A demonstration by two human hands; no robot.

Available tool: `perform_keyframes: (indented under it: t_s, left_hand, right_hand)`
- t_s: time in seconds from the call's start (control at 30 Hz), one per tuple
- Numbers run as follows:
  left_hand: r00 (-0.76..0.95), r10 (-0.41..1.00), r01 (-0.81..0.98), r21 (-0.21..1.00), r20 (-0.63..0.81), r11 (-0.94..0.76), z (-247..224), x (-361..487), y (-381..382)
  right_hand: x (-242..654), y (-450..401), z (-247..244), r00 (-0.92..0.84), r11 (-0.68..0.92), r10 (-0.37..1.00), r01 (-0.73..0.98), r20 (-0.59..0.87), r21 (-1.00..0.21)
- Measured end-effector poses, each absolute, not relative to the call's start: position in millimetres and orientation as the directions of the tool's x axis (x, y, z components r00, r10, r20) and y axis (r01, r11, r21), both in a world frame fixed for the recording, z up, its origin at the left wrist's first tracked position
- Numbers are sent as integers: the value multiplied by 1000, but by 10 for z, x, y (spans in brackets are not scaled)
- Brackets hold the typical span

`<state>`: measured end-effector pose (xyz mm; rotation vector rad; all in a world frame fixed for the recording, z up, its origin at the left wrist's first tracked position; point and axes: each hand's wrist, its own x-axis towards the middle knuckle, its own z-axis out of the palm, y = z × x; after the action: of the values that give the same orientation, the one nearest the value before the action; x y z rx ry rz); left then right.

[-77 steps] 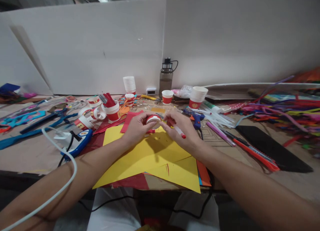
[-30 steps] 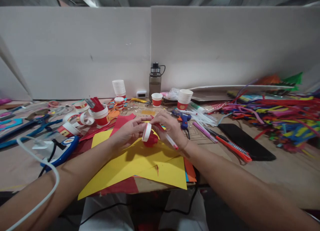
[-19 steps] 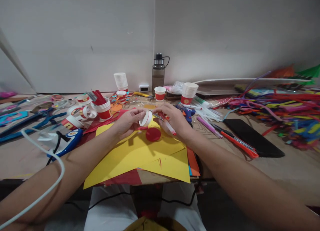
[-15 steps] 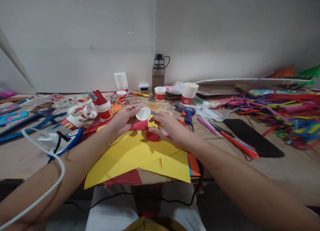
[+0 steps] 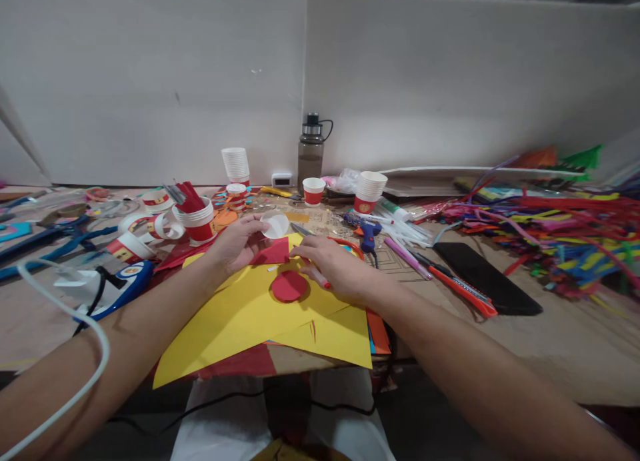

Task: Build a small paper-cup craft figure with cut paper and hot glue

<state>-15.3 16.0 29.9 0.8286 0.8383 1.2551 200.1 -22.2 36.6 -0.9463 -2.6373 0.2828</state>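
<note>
A white paper disc is pinched at its left edge by my left hand. My right hand is closed around a red-capped marker, and a pointed metal blade sticks out beyond its fingers; what the blade belongs to is hidden. Between and below the hands, a red disc lies on the yellow paper. Behind it, near my left fingertips, rests a piece of red paper.
Paper cups and a water bottle stand at the back. A cup of red sticks and a power strip are left. On the right lie a blue glue gun, a cutter, a phone and pipe cleaners.
The white disc has moved slightly left and tilted in my left hand. My right hand has shifted off the red disc, which now shows whole. The camera view has shifted a little.
</note>
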Motion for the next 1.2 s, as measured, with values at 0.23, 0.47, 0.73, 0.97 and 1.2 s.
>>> perform_keyframes:
  t_s: [0.23, 0.47, 0.73, 0.97, 1.2]
  left_hand:
    - [79, 992, -456, 881, -97, 123, 289, -142, 160]
    - [76, 995, -456, 886, -61, 89, 234, -159, 191]
    - [34, 964, -229, 941, 264, -250, 218, -116, 111]
    - [0, 897, -26, 896, 443, -442, 283, -94, 9]
    - [-13, 888, 129, 882, 459, -454, 236, -129, 41]
  right_hand:
    - [2014, -159, 278, -758, 766, 643, 631, 108, -123]
    - [2213, -40, 441, -415, 458, 872, 879, 261, -131]
    - [2166, -27, 280, -342, 344, 931, 939, 131, 8]
    - [2261, 50, 304, -214, 250, 953, 955, 214, -157]
    - [2223, 54, 384, -285, 588, 792, 596, 541, -547]
